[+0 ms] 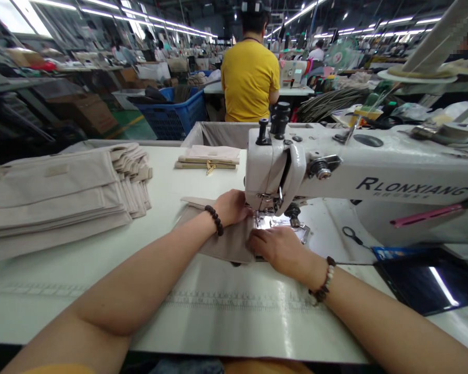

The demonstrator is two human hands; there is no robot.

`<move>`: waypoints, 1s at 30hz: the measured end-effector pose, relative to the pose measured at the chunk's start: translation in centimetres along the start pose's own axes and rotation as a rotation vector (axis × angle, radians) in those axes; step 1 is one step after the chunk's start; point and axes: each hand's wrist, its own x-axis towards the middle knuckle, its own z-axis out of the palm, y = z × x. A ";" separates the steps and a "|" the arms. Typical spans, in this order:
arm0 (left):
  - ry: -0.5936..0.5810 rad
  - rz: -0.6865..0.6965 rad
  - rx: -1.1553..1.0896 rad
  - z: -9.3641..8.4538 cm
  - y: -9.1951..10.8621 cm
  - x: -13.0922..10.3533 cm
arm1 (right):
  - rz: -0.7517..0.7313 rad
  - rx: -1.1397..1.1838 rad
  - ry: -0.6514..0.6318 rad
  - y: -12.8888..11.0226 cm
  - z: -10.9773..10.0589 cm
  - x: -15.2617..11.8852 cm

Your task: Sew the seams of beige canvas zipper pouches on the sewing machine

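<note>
A beige fabric piece (228, 244) lies on the table with its right edge beside the lit needle area of a white sewing machine (273, 171). On its far side, close to the presser foot, my left hand (234, 208) has its fingers curled onto the cloth; the fingertips are partly hidden. At the near right corner my right hand (278, 248) pinches the edge of the same piece, just in front of the needle area. Both hands are closed and only a short way apart.
Stacked beige fabric pieces (62, 182) cover the table's left side. A smaller pile with a gold zipper pull (209, 167) lies behind my hands. To the right are small thread snips (353, 235) and a dark tablet (432, 278). A person in yellow (250, 78) sits ahead.
</note>
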 end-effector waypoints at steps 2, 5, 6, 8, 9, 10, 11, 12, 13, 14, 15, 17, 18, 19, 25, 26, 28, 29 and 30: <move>0.011 0.057 0.015 0.3 0.3 -0.2 | 0.004 0.004 0.005 -0.2 0.1 -1.0; 0.034 0.086 0.046 0.1 0.8 -1.1 | -0.001 -0.001 0.055 -0.2 0.4 -1.8; 0.041 0.084 0.056 0.0 0.9 -1.4 | -0.013 -0.005 0.074 -0.2 0.4 -1.9; 0.052 0.075 0.075 -0.2 1.2 -1.6 | -0.048 -0.017 0.100 0.0 0.4 -2.0; 0.055 0.074 0.082 -0.2 1.3 -1.7 | -0.066 -0.025 0.107 0.0 0.4 -2.0; 0.056 0.075 0.088 -0.2 1.3 -1.6 | -0.084 -0.034 0.113 0.1 0.4 -1.9; 0.057 0.079 0.093 -0.2 1.3 -1.6 | -0.098 -0.043 0.116 0.2 0.4 -1.9; 0.056 0.084 0.096 -0.1 1.2 -1.5 | -0.109 -0.050 0.117 0.2 0.4 -1.9; 0.057 0.088 0.099 0.1 1.1 -1.4 | -0.117 -0.054 0.113 0.3 0.4 -1.9; 0.058 0.089 0.102 0.2 1.1 -1.3 | -0.124 -0.055 0.103 0.3 0.4 -1.9; 0.061 0.087 0.104 0.3 1.0 -1.3 | -0.128 -0.055 0.092 0.3 0.4 -1.9; 0.069 0.082 0.109 0.4 0.9 -1.3 | -0.135 -0.054 0.068 0.3 0.3 -2.0; 0.072 0.080 0.113 0.4 0.9 -1.4 | -0.138 -0.053 0.061 0.3 0.3 -2.0; 0.073 0.080 0.116 0.5 0.9 -1.4 | -0.137 -0.050 0.056 0.3 0.2 -2.0; 0.067 0.096 0.121 0.4 0.8 -1.4 | -0.135 0.007 0.028 0.2 0.3 -1.7; 0.069 0.098 0.122 0.5 0.7 -1.4 | -0.138 0.012 0.028 0.2 0.3 -1.6; 0.075 0.105 0.122 0.6 0.6 -1.3 | -0.133 0.019 0.037 0.1 0.3 -1.6; 0.077 0.109 0.121 0.6 0.6 -1.2 | -0.134 0.024 0.039 0.1 0.3 -1.6; 0.079 0.114 0.119 0.7 0.5 -1.2 | -0.134 0.030 0.039 0.1 0.3 -1.5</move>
